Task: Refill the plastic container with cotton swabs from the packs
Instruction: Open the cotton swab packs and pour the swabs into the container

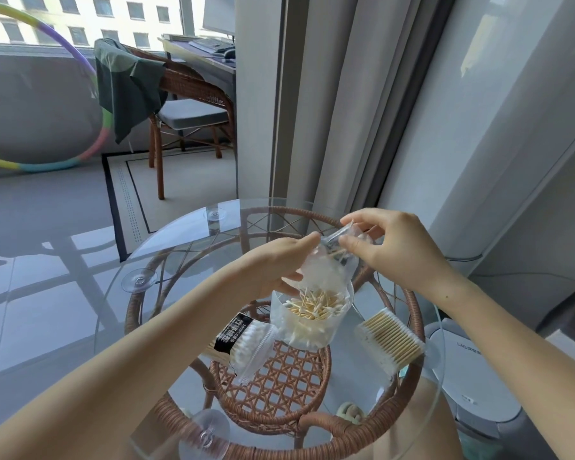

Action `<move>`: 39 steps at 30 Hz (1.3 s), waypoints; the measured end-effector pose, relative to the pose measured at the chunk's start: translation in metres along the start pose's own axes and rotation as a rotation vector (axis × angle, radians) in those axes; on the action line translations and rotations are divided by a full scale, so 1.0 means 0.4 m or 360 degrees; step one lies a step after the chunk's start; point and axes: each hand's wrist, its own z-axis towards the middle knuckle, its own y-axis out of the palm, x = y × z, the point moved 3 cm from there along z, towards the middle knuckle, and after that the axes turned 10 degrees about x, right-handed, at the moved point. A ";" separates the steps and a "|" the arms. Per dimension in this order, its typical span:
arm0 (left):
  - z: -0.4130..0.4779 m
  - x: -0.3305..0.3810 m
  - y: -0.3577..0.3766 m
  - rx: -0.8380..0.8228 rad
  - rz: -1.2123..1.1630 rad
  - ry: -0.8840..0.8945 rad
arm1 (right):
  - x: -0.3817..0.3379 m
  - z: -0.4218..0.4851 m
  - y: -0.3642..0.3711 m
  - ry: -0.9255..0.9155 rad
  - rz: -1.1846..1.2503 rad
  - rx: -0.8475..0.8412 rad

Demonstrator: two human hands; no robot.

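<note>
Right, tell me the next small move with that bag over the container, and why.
Probably give the upended clear bag a light shake. Both the left hand and the right hand hold it mouth-down over the plastic container, which already has a loose pile of swabs, yet a few swabs appear to cling inside the bag. Two full packs lie unopened on the glass table.

Open glass worktop (166, 260) toward 9–11 o'clock of container (309, 322). Blocked at 7 o'clock by labelled pack (246, 343), at 3 o'clock by second pack (390, 341). Clear near edge at 6 o'clock.
</note>
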 end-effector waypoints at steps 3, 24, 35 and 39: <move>-0.005 0.006 0.010 -0.0032 0.0253 0.0120 | 0.012 0.007 0.005 0.0144 0.0204 0.0004; -0.002 0.035 0.011 0.0455 0.0665 0.1207 | -0.006 -0.006 -0.012 0.0002 0.0185 -0.0117; 0.010 -0.019 -0.025 0.0020 0.0328 0.0899 | 0.050 0.010 -0.017 0.0360 0.0865 -0.0123; 0.009 -0.013 -0.026 0.0398 0.0549 0.1210 | 0.077 0.004 -0.006 0.0573 0.1151 -0.0092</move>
